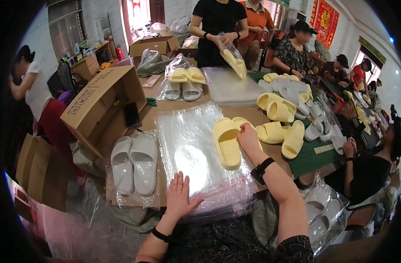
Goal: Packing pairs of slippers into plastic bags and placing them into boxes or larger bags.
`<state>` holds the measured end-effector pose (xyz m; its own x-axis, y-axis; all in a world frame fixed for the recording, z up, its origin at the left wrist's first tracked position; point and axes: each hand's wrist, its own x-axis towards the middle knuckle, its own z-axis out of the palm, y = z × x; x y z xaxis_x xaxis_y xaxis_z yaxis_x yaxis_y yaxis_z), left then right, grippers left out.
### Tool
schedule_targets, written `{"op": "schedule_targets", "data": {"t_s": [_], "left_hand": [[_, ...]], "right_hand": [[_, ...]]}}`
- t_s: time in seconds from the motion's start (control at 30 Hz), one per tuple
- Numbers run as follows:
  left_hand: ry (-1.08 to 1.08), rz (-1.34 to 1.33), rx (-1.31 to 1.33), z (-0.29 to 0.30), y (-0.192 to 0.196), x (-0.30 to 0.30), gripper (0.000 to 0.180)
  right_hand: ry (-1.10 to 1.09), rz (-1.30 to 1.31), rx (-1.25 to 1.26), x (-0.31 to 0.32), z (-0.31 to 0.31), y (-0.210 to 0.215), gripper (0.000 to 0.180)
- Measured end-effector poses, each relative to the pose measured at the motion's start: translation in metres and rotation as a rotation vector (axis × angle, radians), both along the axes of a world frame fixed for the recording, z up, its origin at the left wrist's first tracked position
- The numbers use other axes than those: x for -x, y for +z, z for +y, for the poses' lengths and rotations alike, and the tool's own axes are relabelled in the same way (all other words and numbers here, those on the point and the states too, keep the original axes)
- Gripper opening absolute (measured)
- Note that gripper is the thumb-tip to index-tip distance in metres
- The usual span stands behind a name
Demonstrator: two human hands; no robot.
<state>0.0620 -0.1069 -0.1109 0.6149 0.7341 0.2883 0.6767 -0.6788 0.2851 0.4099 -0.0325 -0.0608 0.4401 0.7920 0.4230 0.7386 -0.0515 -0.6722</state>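
Note:
My right hand (248,136) reaches forward and rests on a pair of pale yellow slide sandals (227,142) lying on a stack of clear plastic bags (187,144); its fingers curl over the right sandal of the pair. My left hand (179,193) lies flat, fingers spread, on the near edge of the same bag stack and holds nothing. A black band sits on each wrist.
A bagged pair of grey-white slides (134,163) lies left of the stack. More yellow and white slides (281,114) pile to the right. An open cardboard box (102,103) stands at left. Several other people work around the table; one (218,26) bags a yellow slide opposite.

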Motion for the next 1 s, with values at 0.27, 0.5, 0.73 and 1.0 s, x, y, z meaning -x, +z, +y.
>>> {"op": "schedule_targets", "data": {"t_s": [0.27,0.5,0.73,1.0], "left_hand": [[0.008,-0.016,0.008,-0.001,0.003,0.002,0.092],[-0.037,-0.055,0.020,-0.001,-0.005,0.002,0.092],[-0.049,0.011,0.050,0.008,-0.008,0.008,0.098],[-0.042,0.068,0.080,0.011,0.001,0.003,0.099]], "right_hand": [[-0.129,-0.153,0.522,-0.006,0.001,-0.010,0.043],[-0.061,-0.004,0.044,-0.041,0.001,-0.033,0.030],[-0.117,-0.017,-0.360,-0.014,-0.052,0.041,0.017],[-0.077,-0.014,-0.253,0.037,-0.106,0.066,0.021]]}}
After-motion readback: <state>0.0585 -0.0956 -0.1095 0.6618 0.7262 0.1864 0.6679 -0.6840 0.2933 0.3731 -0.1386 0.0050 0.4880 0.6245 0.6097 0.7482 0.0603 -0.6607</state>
